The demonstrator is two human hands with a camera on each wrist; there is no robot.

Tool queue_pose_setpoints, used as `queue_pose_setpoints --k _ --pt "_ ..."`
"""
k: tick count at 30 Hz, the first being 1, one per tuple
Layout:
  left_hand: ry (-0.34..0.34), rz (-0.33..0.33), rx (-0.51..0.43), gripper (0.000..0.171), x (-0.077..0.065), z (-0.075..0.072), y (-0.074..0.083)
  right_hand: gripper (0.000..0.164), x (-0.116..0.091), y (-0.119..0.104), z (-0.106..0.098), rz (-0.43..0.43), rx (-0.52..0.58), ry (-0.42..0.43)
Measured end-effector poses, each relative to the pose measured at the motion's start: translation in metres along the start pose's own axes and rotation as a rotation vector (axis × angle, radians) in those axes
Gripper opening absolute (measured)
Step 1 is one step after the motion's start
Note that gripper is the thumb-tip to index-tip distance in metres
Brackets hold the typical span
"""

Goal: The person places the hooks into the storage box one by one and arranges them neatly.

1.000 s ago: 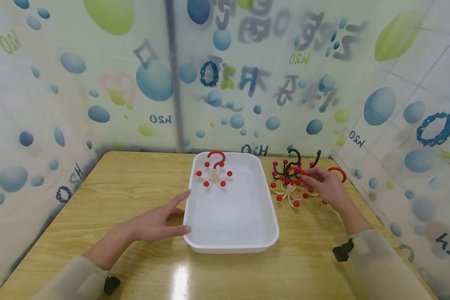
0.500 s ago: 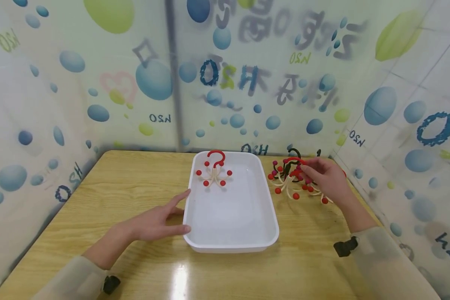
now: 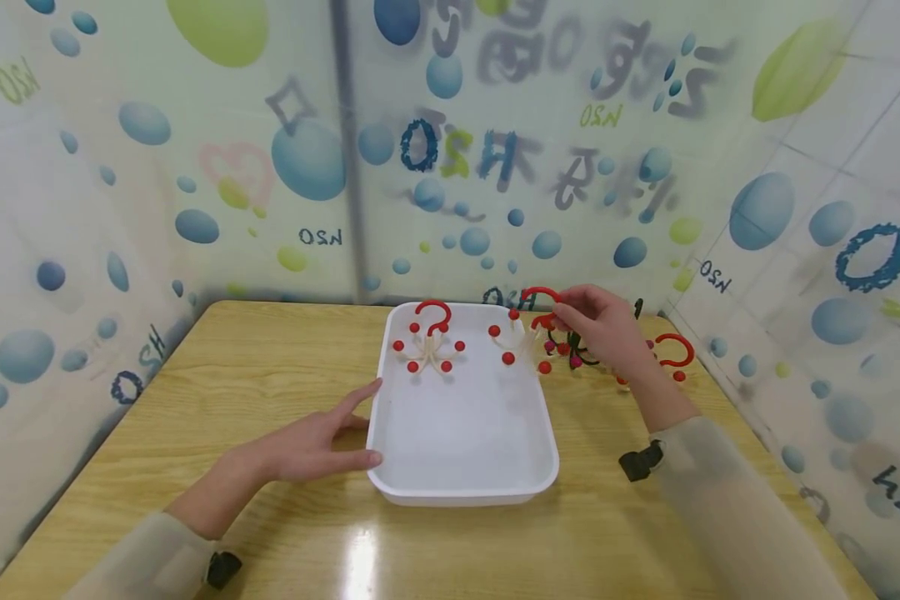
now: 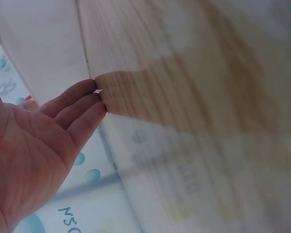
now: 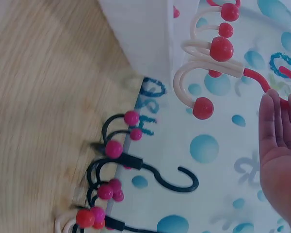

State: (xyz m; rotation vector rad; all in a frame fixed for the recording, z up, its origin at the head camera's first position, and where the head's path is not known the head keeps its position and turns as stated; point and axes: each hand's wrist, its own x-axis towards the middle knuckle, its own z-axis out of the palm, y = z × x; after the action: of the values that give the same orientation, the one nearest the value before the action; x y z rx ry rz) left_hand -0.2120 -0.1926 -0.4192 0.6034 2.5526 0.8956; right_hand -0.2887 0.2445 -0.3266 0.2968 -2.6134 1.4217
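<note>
My right hand [image 3: 603, 329] pinches the red hook of a cream hanger [image 5: 216, 65] whose curved prongs end in red balls. In the head view this hanger hangs over the right rim of the white tray [image 3: 461, 433]. A second red-and-cream multi-prong hanger [image 3: 430, 350] stands inside the tray near its back left corner, hook upward. My left hand [image 3: 311, 446] touches the tray's left side, thumb and fingers spread along the rim. Its fingers [image 4: 77, 104] are straight in the left wrist view.
Right of the tray stand black hangers with magenta balls, one plain in the right wrist view [image 5: 131, 160]. Another red-hooked hanger [image 3: 675, 350] is beside them. The wooden table [image 3: 285, 525] meets a bubble-patterned curtain [image 3: 450, 208] at the back.
My right hand has lifted the red-and-cream hanger from the group at the right and carried it left to the tray's right rim. The left hand and tray stay put.
</note>
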Motion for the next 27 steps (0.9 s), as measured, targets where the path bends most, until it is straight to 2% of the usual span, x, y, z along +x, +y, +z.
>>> queue_pose_setpoints --k 8,16,27 --pt "0.004 0.009 0.006 0.097 0.000 -0.001 0.000 0.031 0.025 -0.008 0.034 -0.047 0.035 -0.063" --pt "0.002 0.041 -0.009 0.099 0.001 0.002 -0.001 0.026 0.041 -0.004 0.058 0.034 0.036 -0.112" --pt "0.008 0.050 0.008 0.099 0.000 0.001 -0.002 0.021 0.053 0.005 0.073 0.139 -0.003 -0.166"
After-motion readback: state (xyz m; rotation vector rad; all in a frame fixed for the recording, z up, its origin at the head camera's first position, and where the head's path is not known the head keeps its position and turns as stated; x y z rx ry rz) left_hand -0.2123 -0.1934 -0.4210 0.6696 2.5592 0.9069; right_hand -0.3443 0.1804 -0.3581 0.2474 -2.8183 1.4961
